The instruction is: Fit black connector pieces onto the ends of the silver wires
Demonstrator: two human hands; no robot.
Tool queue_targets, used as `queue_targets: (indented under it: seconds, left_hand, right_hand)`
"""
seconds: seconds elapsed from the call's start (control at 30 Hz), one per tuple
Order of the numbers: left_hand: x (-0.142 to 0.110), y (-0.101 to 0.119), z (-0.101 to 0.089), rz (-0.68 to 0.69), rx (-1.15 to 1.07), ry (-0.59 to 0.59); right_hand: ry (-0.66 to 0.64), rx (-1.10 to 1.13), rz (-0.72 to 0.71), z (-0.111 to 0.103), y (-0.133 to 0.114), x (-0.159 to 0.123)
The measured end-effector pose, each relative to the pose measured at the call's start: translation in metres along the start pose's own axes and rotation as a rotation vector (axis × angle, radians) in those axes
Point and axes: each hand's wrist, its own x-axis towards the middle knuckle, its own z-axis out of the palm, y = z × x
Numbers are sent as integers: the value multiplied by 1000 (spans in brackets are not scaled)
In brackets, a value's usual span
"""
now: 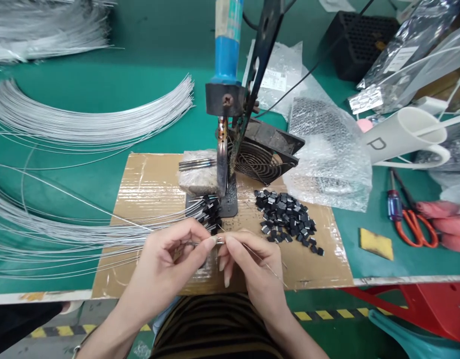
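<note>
In the middle of the cardboard, my left hand pinches a thin wire between thumb and forefinger. My right hand is closed in a pinch right beside it, fingertips almost touching. Fine wires run out from my right hand toward the lower right. Whatever tiny piece lies between the fingertips is too small to make out. Just behind my hands lies a bundle of grey wires with small black connectors at their ends. A soldering iron points down from a stand above them.
Small black connectors lie piled at right on the cardboard. Behind are a fan and a wrapped block. Further right are bubble wrap, a mug, scissors and a yellow sponge. More wires lie left.
</note>
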Motion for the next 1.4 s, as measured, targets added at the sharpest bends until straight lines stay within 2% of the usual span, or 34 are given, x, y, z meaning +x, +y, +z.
queue_targets:
  seconds: [0.53,0.77,0.83,1.03,1.4]
  left_hand:
    - [-4,2,5,31,66,44]
    - [-9,9,14,-43,-5,121]
    - [-10,9,13,-40,-7,116]
    - [-8,1,5,-37,22,-16]
    - [-11,-5,14,11,-16,79]
  right_hand:
    - [-48,163,77,-4,7,3]
    - [-62,221,131,-6,5,3]
    - [-60,239,148,-7,4,4]
    - [-82,264,197,-8,1,6]
    - [-68,308,169,-4,1,7]
